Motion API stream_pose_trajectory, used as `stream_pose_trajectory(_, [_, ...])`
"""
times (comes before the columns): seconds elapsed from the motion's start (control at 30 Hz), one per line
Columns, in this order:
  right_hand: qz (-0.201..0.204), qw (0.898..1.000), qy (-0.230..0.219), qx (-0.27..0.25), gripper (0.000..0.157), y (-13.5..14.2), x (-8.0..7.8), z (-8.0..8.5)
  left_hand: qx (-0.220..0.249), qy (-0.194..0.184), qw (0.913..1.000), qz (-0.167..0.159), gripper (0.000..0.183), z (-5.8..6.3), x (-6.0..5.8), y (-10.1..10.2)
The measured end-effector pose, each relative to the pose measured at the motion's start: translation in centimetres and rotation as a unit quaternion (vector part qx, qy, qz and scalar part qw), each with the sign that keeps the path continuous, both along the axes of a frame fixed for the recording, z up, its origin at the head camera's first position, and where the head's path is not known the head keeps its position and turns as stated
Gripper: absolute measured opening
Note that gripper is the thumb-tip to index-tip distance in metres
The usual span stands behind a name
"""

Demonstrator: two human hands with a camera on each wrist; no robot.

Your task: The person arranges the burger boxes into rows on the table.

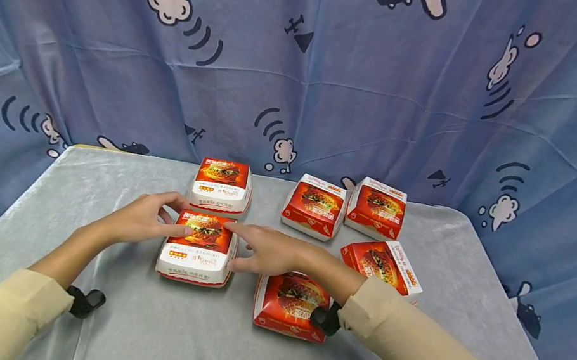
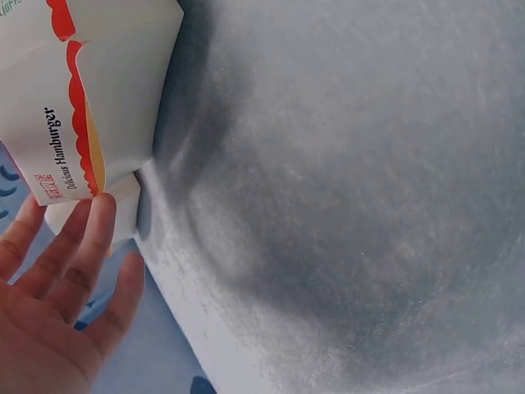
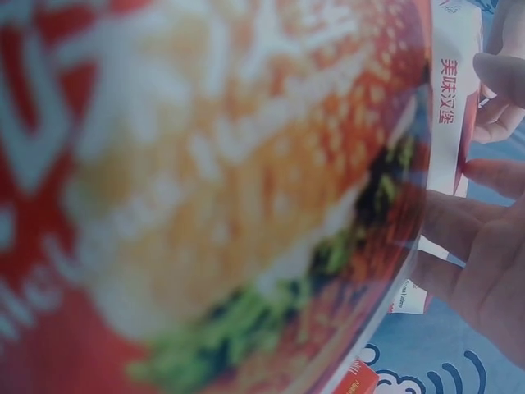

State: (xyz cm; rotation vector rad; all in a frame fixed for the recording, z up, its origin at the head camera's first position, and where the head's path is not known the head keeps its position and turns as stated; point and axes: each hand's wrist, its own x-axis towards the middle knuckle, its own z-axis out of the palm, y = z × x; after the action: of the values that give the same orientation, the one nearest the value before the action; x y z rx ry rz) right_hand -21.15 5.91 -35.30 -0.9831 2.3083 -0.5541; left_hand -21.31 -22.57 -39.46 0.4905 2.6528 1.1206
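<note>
A red and white hamburger box (image 1: 196, 258) sits lid-closed on the table between both hands. My left hand (image 1: 145, 220) touches its left side, with the thumb over the lid and the other fingers near the back left corner. Nearly straight fingertips meet the edge of that box (image 2: 57, 123) in the left wrist view. At the right, my right hand (image 1: 267, 250) has its index finger on the lid and the thumb at the side wall. A blurred burger picture on another box (image 3: 205, 205) covers most of the right wrist view.
Directly behind stands a similar box (image 1: 221, 187). Under my right forearm are a red box (image 1: 292, 303) and a tilted one (image 1: 383, 264). Two more boxes, one here (image 1: 314, 206) and one beside it (image 1: 377, 208), stand at the back. A blue patterned curtain (image 1: 308, 68) borders the grey table (image 1: 151, 336).
</note>
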Motion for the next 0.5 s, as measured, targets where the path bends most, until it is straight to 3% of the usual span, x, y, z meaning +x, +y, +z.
stream_pose_trajectory(0.3, [-0.002, 1.000, -0.002, -0.002, 0.076, 0.1, 0.0, 0.2, -0.010, 0.002, 0.9999, 0.002, 0.051, 0.2, 0.0, 0.0])
stream_pose_trajectory(0.5, [-0.010, 1.000, -0.012, -0.025, 0.071, 1.5, -0.3, 1.0, -0.059, 0.022, 0.9970, 0.044, 0.062, 0.7, 0.0, 0.2])
